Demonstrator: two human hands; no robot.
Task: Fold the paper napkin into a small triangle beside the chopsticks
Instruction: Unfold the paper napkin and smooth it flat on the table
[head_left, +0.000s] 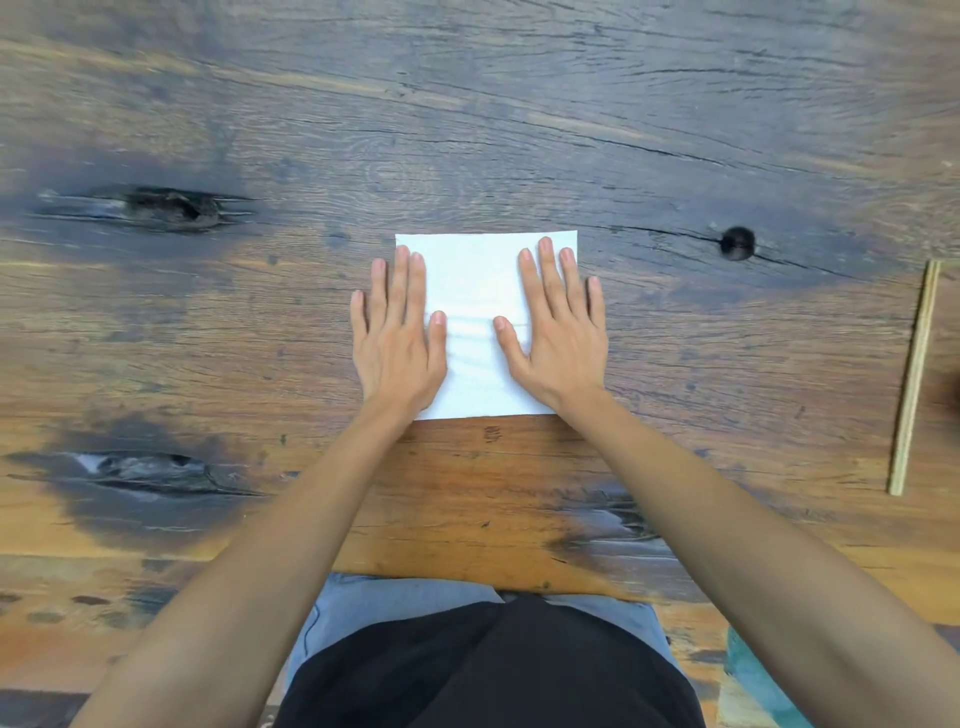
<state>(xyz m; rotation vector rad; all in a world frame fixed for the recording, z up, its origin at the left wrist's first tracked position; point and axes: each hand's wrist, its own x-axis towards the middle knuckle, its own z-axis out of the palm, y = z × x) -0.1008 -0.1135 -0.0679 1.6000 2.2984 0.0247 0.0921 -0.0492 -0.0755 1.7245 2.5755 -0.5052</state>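
A white paper napkin (475, 280) lies flat as a square on the wooden table (519, 130), straight in front of me. My left hand (397, 343) rests palm down on its left edge, fingers spread and partly on the bare wood. My right hand (558, 338) presses palm down on the napkin's right side. Neither hand grips anything. A pair of pale wooden chopsticks (917, 374) lies far to the right, pointing away from me, well apart from the napkin.
The tabletop is rough dark-stained wood with knots (171, 205), a round hole (737, 242) right of the napkin, and cracks. Its near edge (467, 571) runs just above my lap.
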